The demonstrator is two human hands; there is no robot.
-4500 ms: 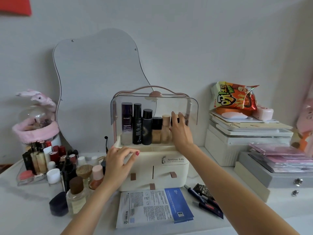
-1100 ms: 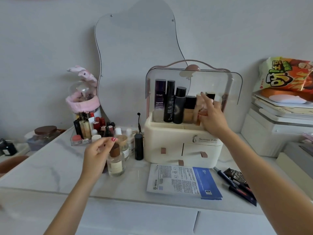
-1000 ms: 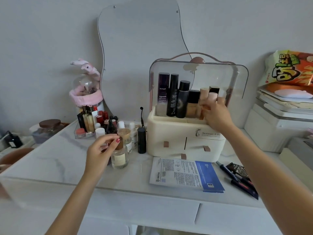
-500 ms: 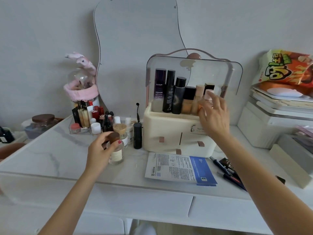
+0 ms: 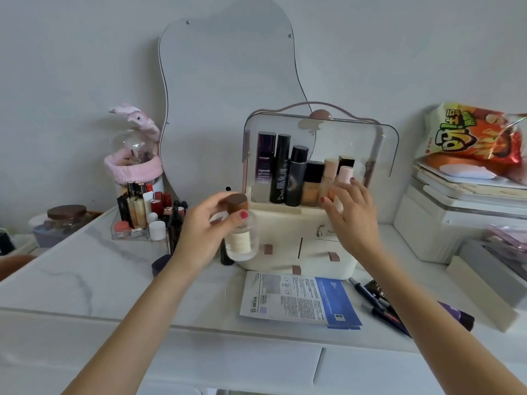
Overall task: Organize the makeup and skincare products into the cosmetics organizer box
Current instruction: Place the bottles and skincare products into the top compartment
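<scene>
The cream cosmetics organizer box (image 5: 288, 223) stands mid-table with its clear lid (image 5: 356, 143) raised. Several bottles (image 5: 285, 169) stand in a row in its top compartment, among them a pink-capped bottle (image 5: 345, 173) at the right. My left hand (image 5: 205, 232) is shut on a clear glass bottle with a brown cap (image 5: 239, 235), held in the air just left of the box. My right hand (image 5: 350, 215) hovers in front of the compartment's right part, fingers spread, holding nothing.
A clear tray of lipsticks and small bottles (image 5: 142, 215) sits to the left, with a brown-lidded jar (image 5: 64, 220) beyond. A sheet-mask packet (image 5: 296, 300) and pens (image 5: 376, 303) lie in front. White boxes (image 5: 456, 218) with a snack bag (image 5: 470, 132) stand right.
My left hand has lifted the brown-capped bottle off the table and carried it right, toward the box. My right hand has let go of the pink-capped bottle and drawn back a little.
</scene>
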